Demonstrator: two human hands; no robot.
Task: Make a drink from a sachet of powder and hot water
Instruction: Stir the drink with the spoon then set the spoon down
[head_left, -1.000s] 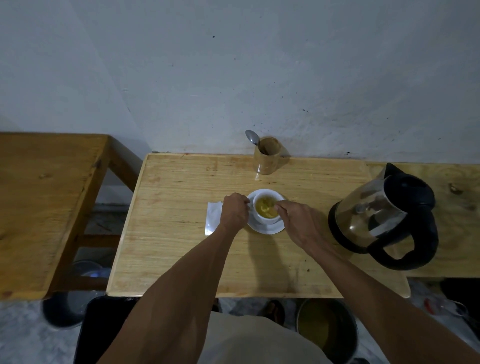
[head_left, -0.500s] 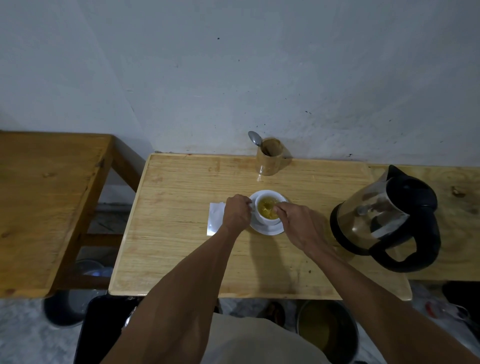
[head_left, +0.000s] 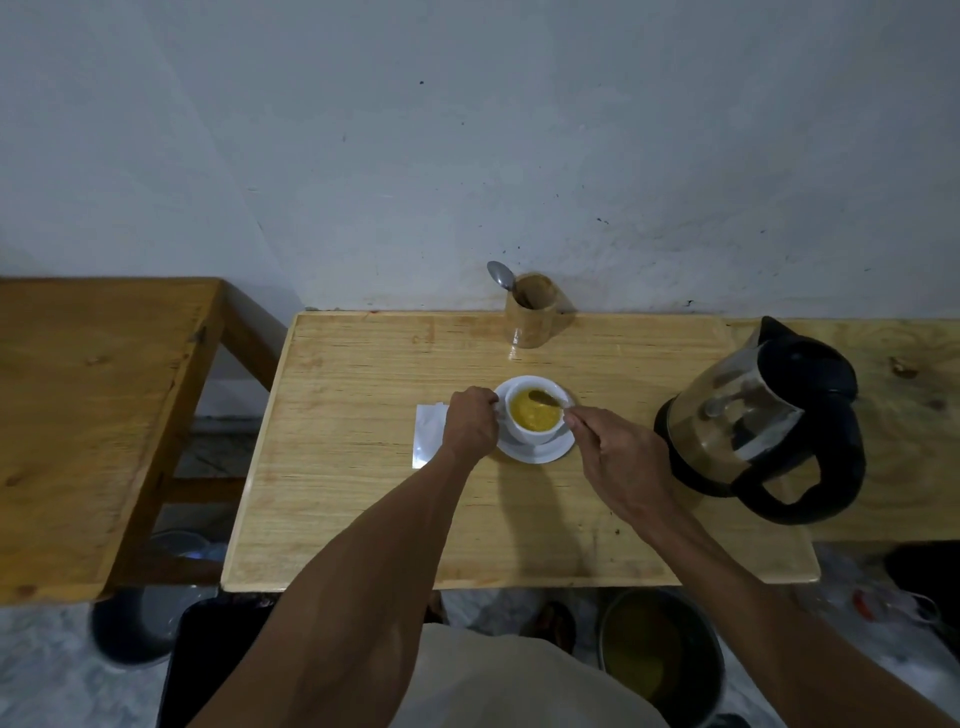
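Note:
A white cup (head_left: 522, 434) of yellow liquid stands on a white saucer (head_left: 545, 454) in the middle of the wooden table (head_left: 363, 499). My left hand (head_left: 470, 426) grips the cup at its left side, where the handle is. My right hand (head_left: 621, 462) pinches a spoon (head_left: 545, 399) whose bowl dips into the drink at the far side. A white sachet (head_left: 428, 434) lies flat on the table just left of my left hand, partly hidden by it.
A glass kettle with a black handle (head_left: 763, 426) stands right of the cup. A wooden holder (head_left: 531, 317) with another spoon (head_left: 500, 274) sits at the back by the wall. A second wooden table (head_left: 88, 415) is at the left. Pots stand on the floor below.
The spoon's bowl has shifted inside the cup toward its far side, and my right hand has drawn slightly right. My left hand keeps its grip on the cup.

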